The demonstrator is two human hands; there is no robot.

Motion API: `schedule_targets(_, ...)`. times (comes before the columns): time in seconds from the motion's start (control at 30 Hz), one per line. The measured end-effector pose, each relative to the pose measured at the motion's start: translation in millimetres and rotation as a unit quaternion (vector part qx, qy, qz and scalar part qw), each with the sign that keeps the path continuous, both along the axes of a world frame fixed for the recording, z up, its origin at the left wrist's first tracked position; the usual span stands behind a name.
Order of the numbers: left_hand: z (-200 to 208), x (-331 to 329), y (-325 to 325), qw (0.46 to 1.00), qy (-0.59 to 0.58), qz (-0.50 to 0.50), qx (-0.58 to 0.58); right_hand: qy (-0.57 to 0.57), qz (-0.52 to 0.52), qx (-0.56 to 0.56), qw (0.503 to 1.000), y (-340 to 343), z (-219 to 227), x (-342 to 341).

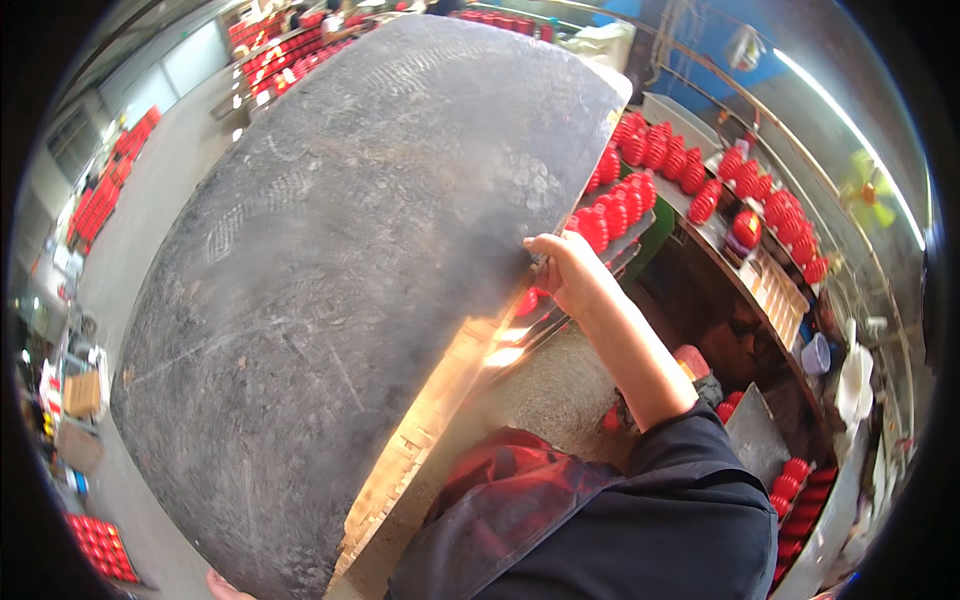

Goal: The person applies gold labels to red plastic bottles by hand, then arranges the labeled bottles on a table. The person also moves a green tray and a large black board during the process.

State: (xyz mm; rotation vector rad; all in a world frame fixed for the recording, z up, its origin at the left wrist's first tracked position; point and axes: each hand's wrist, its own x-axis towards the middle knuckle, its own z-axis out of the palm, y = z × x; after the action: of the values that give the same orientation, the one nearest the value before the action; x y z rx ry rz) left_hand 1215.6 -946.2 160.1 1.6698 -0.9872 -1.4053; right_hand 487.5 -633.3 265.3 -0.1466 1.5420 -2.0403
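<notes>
A large dark grey, scuffed board [330,260] with a splintered pale wooden edge [425,420] fills the middle of the head view, tilted up in front of me. My right hand [558,265] is closed on its right edge, thumb lying over the dark face and the other fingers mostly hidden. At the board's lower left corner, a small part of my left hand [228,588] shows against the edge; most of it is out of the picture or behind the board.
Red ribbed, lantern-shaped pieces [665,150] stand in rows on a bench to the right, beside a slatted wooden piece [775,295] and a green fan [868,190]. Red-filled trays [100,548] lie on the floor [165,210] at left. Stacked red goods [275,60] stand far back.
</notes>
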Motion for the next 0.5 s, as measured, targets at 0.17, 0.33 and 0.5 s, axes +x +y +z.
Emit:
schedule_targets(0.17,7,4,-73,0.997,0.029,-0.059,-0.050,-0.025,-0.045,0.000,0.999,28,-40,29)
schedule_targets(0.33,2,22,-102,0.993,0.064,-0.081,-0.058,-0.037,-0.107,0.054,0.992,25,-55,60)
schedule_targets(0.5,2,29,-126,0.992,0.073,-0.087,-0.054,-0.066,-0.122,0.115,0.984,22,-88,57)
